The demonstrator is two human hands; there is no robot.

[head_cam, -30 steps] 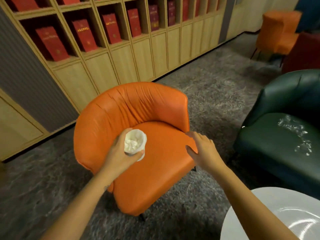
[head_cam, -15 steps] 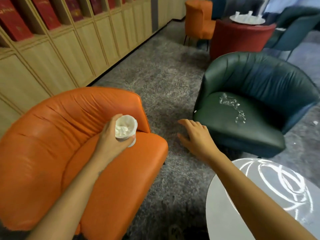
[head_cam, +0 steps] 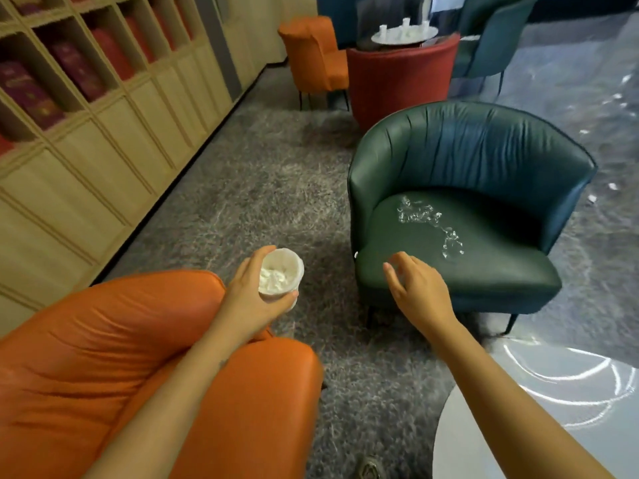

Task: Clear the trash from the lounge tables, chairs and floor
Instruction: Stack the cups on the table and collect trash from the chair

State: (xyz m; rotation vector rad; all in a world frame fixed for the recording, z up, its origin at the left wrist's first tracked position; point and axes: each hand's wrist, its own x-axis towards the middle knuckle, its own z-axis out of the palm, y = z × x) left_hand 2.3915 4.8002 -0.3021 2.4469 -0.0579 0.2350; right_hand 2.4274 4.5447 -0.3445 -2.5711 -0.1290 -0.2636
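Observation:
My left hand (head_cam: 254,299) grips a white paper cup (head_cam: 280,276) with crumpled white scraps inside, held upright over the carpet beside the orange chair (head_cam: 103,357). A strip of crinkled clear plastic wrap (head_cam: 428,224) lies on the seat of the dark green armchair (head_cam: 466,160). With fingers spread and nothing in it, my right hand (head_cam: 418,293) hovers over the front edge of that green seat, short of the plastic. Small white scraps (head_cam: 612,186) lie on the floor to the right of the green chair.
A bookshelf wall with red books (head_cam: 103,98) runs along the left. A round white table (head_cam: 466,444) sits at the lower right. Farther back stand another orange chair (head_cam: 314,53), a red chair (head_cam: 397,74) and a round table with white cups (head_cam: 404,32).
The view has swung right from the orange chair to the green armchair. My right hand left the orange seat and reached toward the green seat; the cup stayed in my left hand.

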